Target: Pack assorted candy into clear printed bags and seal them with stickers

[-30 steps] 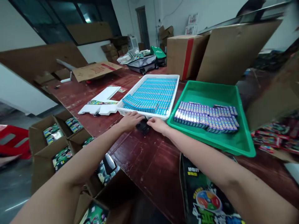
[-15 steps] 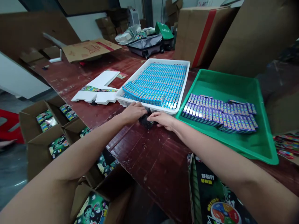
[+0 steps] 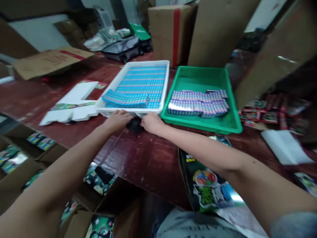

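A small black object (image 3: 135,125), blurred and of a kind I cannot make out, lies at the front wall of a white plastic basket (image 3: 100,105). My left hand (image 3: 118,119) is at its left side, fingers curled down close to the basket's rim and thumb hidden. On the other side, my right hand (image 3: 151,123) is closed, with its fingertips against the black object. Rows of small blue boxes (image 3: 143,84) fill the basket, and a few stacked ones lie across its front.
Right of the basket, a green tray (image 3: 198,125) holds purple boxes (image 3: 198,104). White foam-like pieces (image 3: 76,94) lie to the left. A dark printed bag (image 3: 205,178) is at the table's near edge. Open cartons (image 3: 79,224) stand below; a tall carton (image 3: 162,36) stands behind.
The view has swung right, so the basket, tray and table items appear further left, and red packets show at the right. Both hands stay at the basket's front with the black object.
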{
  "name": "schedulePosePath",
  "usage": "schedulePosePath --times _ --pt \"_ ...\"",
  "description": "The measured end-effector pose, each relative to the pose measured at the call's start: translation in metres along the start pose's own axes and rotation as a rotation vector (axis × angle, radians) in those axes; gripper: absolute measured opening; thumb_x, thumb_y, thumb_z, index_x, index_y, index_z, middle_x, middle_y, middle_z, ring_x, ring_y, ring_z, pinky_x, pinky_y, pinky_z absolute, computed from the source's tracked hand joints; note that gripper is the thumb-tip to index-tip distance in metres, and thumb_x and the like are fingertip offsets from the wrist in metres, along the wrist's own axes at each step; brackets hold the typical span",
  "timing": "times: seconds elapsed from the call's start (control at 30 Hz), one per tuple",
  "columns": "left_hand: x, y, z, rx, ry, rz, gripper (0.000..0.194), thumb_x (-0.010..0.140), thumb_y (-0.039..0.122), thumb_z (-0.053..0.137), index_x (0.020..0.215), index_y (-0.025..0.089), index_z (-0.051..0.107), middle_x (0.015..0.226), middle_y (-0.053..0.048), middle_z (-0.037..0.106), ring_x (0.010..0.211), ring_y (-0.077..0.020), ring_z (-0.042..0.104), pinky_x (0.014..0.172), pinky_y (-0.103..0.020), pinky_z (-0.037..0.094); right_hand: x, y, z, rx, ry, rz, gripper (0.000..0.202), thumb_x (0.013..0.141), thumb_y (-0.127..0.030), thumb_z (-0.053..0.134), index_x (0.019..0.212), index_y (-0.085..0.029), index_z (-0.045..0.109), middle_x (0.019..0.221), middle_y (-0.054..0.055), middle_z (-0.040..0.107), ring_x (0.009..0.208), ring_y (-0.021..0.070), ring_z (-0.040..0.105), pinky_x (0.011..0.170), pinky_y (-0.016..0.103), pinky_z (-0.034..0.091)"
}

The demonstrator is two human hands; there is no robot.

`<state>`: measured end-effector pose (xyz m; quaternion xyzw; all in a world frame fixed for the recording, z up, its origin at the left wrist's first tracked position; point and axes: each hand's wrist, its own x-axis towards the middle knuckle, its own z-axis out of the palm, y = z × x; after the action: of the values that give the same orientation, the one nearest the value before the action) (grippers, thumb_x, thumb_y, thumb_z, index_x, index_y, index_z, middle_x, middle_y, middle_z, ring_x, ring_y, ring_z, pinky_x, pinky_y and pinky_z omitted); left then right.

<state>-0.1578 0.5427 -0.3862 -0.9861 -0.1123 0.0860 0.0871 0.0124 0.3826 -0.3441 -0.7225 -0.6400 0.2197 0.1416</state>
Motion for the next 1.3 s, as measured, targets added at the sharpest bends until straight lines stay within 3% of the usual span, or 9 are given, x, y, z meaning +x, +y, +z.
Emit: schedulePosePath --times 0.13,0.27,0.4,0.47,0.53,0.67,0.83,1.1,1.3 --pt "-0.021 0.044 -0.024 -0.063 0.218 -0.074 0.068 0.09 0.021 0.059 0.153 0.007 0.036 0.159 -0.021 0.039 0.14 -0.0386 0.039 0.109 -0.066 0.032 -0.107 0.032 -0.065 0.145 0.22 -0.089 0.025 0.103 -0.02 0.05 0.118 -0.021 0.07 0.122 0.001 0.07 0.124 0.0152 0.057 0.112 0.031 0.037" --pt "-0.048 0.168 -0.07 -0.361 0.563 -0.174 0.055 0.095 0.036 0.058 0.147 0.019 0.049 0.146 -0.013 0.056 0.139 -0.0333 0.047 0.118 -0.058 0.032 -0.287 0.065 -0.083 0.491 0.425 -0.025 0.022 0.098 -0.027 0.063 0.117 -0.021 0.071 0.114 0.003 0.073 0.104 0.0151 0.066 0.094 0.031 0.052" --pt "-0.056 0.331 -0.106 -0.503 0.485 0.218 0.063 0.096 0.033 0.059 0.154 0.02 0.038 0.159 -0.012 0.045 0.149 -0.0286 0.039 0.121 -0.047 0.035 -0.429 0.074 -0.004 0.965 0.444 0.303 0.05 0.094 -0.029 0.069 0.14 -0.033 0.05 0.09 -0.003 0.071 0.058 0.0087 0.057 0.048 0.021 0.046" --pt "-0.048 0.385 -0.106 -0.489 0.365 0.252 0.091 0.085 0.048 0.072 0.16 0.02 0.027 0.168 -0.014 0.028 0.155 -0.0353 0.024 0.125 -0.054 0.027 -0.453 0.075 0.047 1.133 0.486 0.408 0.033 0.094 -0.034 0.067 0.122 -0.032 0.049 0.092 -0.004 0.071 0.047 0.0063 0.048 0.04 0.02 0.039" --pt "-0.04 0.413 -0.098 -0.45 0.282 0.239 0.113 0.072 0.052 0.084 0.161 0.021 0.022 0.17 -0.016 0.022 0.155 -0.0412 0.02 0.125 -0.061 0.02 -0.451 0.077 0.084 1.19 0.532 0.472 0.028 0.093 -0.039 0.068 0.104 -0.029 0.044 0.093 -0.005 0.071 0.042 0.0054 0.046 0.038 0.02 0.036" --pt "-0.033 0.422 -0.094 -0.353 0.23 0.204 0.113 0.069 0.049 0.087 0.16 0.023 0.025 0.168 -0.015 0.026 0.153 -0.0427 0.025 0.123 -0.063 0.024 -0.424 0.087 0.105 1.049 0.572 0.554 0.035 0.09 -0.043 0.066 0.091 -0.027 0.035 0.079 -0.009 0.065 0.039 0.0083 0.051 0.038 0.022 0.035" --pt "-0.027 0.433 -0.11 -0.318 0.282 0.125 0.077 0.083 0.047 0.074 0.149 0.021 0.043 0.16 -0.016 0.043 0.146 -0.0414 0.04 0.116 -0.061 0.035 -0.416 0.097 0.098 0.811 0.582 0.62 0.023 0.093 -0.035 0.057 0.091 -0.027 0.036 0.066 -0.01 0.059 0.04 0.012 0.056 0.048 0.025 0.041" --pt "-0.022 0.459 -0.106 -0.31 0.342 0.021 0.049 0.098 0.032 0.052 0.144 0.017 0.048 0.156 -0.019 0.048 0.142 -0.0427 0.045 0.109 -0.065 0.038 -0.411 0.09 0.095 0.364 0.534 0.802 0.022 0.094 -0.042 0.059 0.099 -0.025 0.045 0.087 0.003 0.071 0.076 0.0235 0.07 0.068 0.031 0.045" --pt "-0.027 0.412 -0.102 -0.66 0.393 -0.024 0.051 0.097 0.043 0.059 0.143 0.024 0.048 0.158 -0.014 0.047 0.148 -0.0348 0.04 0.119 -0.059 0.032 -0.429 0.108 0.078 0.131 0.456 0.952 0.052 0.086 -0.065 0.066 0.111 -0.022 0.051 0.091 0.011 0.073 0.086 0.033 0.072 0.076 0.041 0.052"
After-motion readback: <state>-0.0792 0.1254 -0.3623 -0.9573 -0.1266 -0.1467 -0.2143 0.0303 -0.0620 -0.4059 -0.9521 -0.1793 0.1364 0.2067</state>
